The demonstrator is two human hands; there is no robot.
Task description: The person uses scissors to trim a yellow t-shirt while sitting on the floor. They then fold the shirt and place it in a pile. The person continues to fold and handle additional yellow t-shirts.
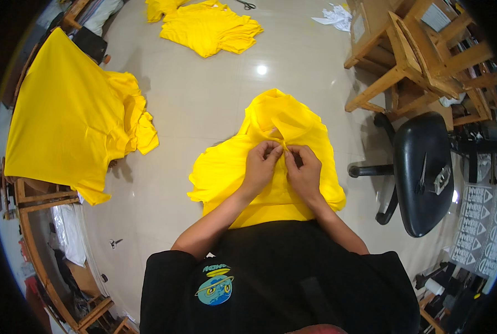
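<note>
A yellow hooded sweatshirt [248,203] lies spread on the floor in front of me, its hood opening away from me. Just below the hood opening, my left hand [261,167] and my right hand [304,170] meet, fingertips almost touching. Both are closed in a pinch on a small fold of the sweatshirt's yellow fabric at the neckline. Whether something small, such as a zipper or cord, sits between the fingertips is too small to tell.
More yellow garments [206,25] lie on the floor ahead; another yellow garment [65,119] drapes over wooden furniture at left. Right are a black swivel chair [423,172] with scissors [423,173] on it and stacked wooden stools [404,61]. A small metal tool [115,243] lies left.
</note>
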